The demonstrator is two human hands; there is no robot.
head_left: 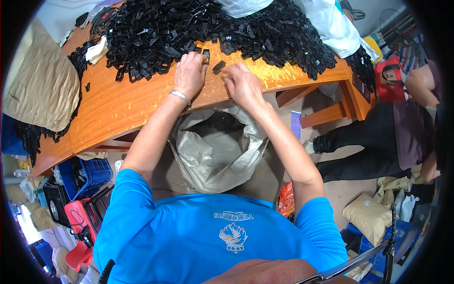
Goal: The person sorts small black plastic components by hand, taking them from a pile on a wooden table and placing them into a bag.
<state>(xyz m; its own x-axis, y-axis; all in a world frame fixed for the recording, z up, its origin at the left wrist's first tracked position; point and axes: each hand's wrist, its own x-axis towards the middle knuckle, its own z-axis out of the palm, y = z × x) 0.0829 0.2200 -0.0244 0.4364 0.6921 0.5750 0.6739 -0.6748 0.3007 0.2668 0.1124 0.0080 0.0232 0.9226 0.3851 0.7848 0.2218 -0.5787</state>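
Observation:
Over the wooden table's front part, my left hand (190, 73) has its fingers curled down, with a small black plastic part (206, 55) at its fingertips. Its thumb side faces my other hand, and a metal bracelet (180, 96) circles the wrist. My right hand (243, 84) hovers at the table edge, thumb and fingers apart. Just off its fingertips is another black plastic part (219, 67). Behind both hands spreads a large heap of similar black parts (146, 38). Below the edge, in front of me, a pale woven sack (213, 163) gapes, with dark contents deep inside.
White bags (326, 23) rest on the heap at right. A brown paper-like sack (40, 80) stands at the table's left end. Blue crates (97, 175) and a red chair (79, 255) are at lower left. Another person (378, 142) stands at right, beside a red bag (390, 80).

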